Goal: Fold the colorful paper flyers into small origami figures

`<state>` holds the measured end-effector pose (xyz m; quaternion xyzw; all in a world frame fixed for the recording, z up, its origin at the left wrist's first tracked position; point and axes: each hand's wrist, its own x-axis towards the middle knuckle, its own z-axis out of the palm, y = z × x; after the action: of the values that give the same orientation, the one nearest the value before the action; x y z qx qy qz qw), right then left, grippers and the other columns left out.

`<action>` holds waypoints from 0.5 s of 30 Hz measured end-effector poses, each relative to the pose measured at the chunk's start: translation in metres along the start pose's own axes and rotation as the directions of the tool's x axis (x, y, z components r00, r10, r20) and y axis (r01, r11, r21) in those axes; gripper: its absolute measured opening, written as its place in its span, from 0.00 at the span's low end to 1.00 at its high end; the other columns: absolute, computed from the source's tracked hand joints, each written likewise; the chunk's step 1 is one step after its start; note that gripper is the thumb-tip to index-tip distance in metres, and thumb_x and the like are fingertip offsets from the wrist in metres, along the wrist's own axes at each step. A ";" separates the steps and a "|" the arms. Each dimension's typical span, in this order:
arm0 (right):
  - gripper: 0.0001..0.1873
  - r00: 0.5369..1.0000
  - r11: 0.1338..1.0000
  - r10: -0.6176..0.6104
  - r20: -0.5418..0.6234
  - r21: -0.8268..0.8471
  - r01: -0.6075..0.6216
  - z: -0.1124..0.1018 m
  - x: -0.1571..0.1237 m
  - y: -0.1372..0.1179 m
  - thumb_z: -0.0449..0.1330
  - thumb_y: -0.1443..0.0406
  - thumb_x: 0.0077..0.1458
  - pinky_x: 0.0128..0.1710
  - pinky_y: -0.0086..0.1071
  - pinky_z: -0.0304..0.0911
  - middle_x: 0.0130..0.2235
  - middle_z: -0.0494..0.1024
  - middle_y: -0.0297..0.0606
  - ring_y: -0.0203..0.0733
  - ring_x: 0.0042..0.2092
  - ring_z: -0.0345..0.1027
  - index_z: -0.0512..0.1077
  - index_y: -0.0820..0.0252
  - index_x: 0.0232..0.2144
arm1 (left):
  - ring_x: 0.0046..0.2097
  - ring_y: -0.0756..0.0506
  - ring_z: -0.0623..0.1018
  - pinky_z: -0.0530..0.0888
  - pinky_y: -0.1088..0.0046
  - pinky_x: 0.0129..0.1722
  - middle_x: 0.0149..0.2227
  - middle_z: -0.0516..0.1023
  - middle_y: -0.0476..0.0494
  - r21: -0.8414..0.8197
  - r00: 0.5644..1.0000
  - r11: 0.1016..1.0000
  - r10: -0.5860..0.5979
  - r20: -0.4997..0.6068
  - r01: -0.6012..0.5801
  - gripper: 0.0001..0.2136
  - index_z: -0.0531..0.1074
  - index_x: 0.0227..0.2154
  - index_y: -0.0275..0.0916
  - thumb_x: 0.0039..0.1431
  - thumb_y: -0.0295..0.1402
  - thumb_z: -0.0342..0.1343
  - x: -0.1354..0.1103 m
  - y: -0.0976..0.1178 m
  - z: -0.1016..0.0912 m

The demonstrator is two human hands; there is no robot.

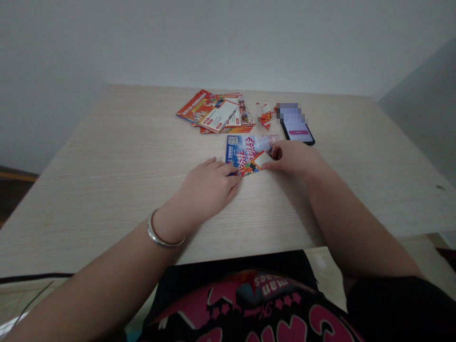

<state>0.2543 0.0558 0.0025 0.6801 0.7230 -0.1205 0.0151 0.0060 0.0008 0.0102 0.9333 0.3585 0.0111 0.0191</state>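
Observation:
A blue and red printed leaflet (247, 152) lies flat on the light wooden table (124, 156) in front of me. My left hand (208, 187) rests palm down with fingers stretched out, its fingertips pressing the leaflet's near left corner. A silver bangle (158, 235) circles that wrist. My right hand (294, 159) is curled at the leaflet's right edge, thumb and fingers pinching a folded-over white corner of the paper.
A loose pile of orange and red leaflets (217, 114) lies behind the blue one. A crumpled paper scrap (265, 115) sits beside the pile. A phone (297, 128) with a lit screen lies at the right of it. Walls stand behind and to the right.

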 end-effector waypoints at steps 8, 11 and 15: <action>0.24 0.988 0.990 0.120 0.093 -0.092 -0.112 -0.011 0.002 0.015 0.65 0.41 0.48 0.28 0.38 0.55 0.28 0.77 0.40 0.46 0.31 0.69 0.76 0.54 0.25 | 0.56 0.37 0.80 0.69 0.46 0.62 0.56 0.81 0.39 -0.018 0.999 1.000 -0.011 0.050 0.012 0.18 0.82 0.47 0.39 0.72 0.34 0.45 -0.003 -0.008 -0.003; 0.25 0.980 0.987 0.140 0.141 -0.103 -0.126 -0.016 0.004 0.019 0.66 0.40 0.47 0.27 0.39 0.56 0.25 0.75 0.41 0.46 0.30 0.69 0.74 0.55 0.22 | 0.57 0.37 0.79 0.67 0.46 0.64 0.56 0.81 0.38 -0.047 0.997 0.999 -0.012 0.073 0.016 0.19 0.82 0.47 0.39 0.72 0.35 0.45 -0.004 -0.015 -0.005; 0.26 0.976 0.986 0.131 0.175 -0.129 -0.110 -0.020 0.005 0.023 0.65 0.41 0.49 0.28 0.40 0.58 0.26 0.77 0.42 0.46 0.30 0.69 0.73 0.55 0.20 | 0.59 0.39 0.79 0.69 0.54 0.63 0.55 0.81 0.36 -0.096 0.995 0.995 0.005 0.098 0.004 0.20 0.83 0.45 0.38 0.73 0.38 0.45 -0.007 -0.024 -0.006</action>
<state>0.2798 0.0660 0.0173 0.7067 0.6818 -0.1379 0.1290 -0.0154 0.0142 0.0150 0.9308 0.3560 -0.0177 0.0814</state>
